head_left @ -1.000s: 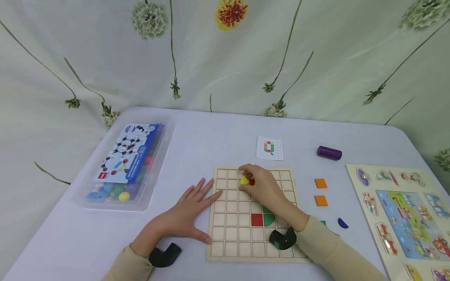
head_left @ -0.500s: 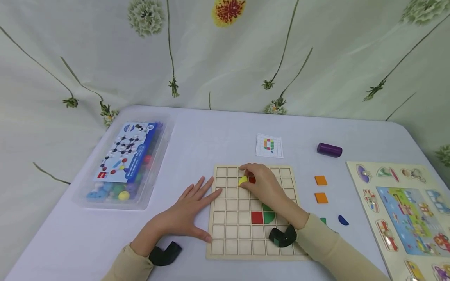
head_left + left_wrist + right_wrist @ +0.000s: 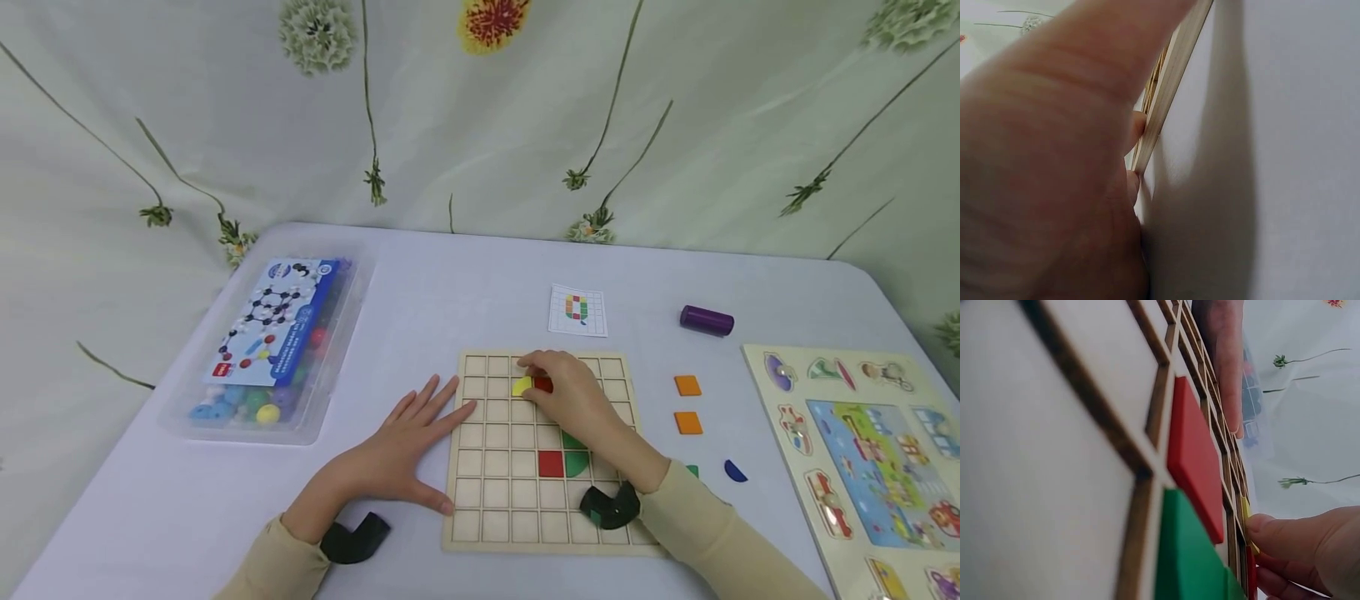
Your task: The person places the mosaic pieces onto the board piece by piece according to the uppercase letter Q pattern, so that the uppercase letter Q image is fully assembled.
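Note:
A wooden grid board [image 3: 495,492] lies on the table. My right hand [image 3: 573,404] reaches over its far rows, thumb and fingers pinching a yellow rounded tile [image 3: 521,387] at a cell. Directly right of that tile is a red tile [image 3: 543,384], partly covered by the fingers. Lower on the board sit a red square tile [image 3: 551,463] and a green rounded tile [image 3: 576,464], with more green above it partly under the wrist. The right wrist view shows the thumb on the yellow tile [image 3: 1247,509]. Fingers spread, my left hand [image 3: 397,458] rests against the board's left edge [image 3: 1169,94].
Right of the board lie two orange square tiles [image 3: 687,386], a dark blue half-round tile [image 3: 735,472] and a purple cylinder [image 3: 707,321]. A pattern card [image 3: 577,311] is behind the board. A clear plastic case [image 3: 318,408] stands left, a picture puzzle [image 3: 780,433] far right.
The yellow tile has turned in the right fingers and now lies flatter at its cell, beside the red tile. The left hand has stayed in place.

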A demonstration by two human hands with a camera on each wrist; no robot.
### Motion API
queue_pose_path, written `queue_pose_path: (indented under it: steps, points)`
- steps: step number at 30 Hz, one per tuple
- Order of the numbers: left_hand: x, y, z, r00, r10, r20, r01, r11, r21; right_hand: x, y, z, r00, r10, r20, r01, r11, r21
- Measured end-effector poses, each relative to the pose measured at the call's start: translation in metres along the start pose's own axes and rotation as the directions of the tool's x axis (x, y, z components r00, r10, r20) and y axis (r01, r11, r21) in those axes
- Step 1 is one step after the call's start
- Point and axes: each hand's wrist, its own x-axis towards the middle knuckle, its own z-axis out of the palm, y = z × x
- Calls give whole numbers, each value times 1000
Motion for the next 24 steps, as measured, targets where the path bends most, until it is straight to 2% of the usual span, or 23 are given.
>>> queue_pose_path:
  steps: [24]
  points:
    - [0,1,-1,1000,-5,5,5,1000,-8,-1,1,1,1000,7,-26,-7,1000,-2]
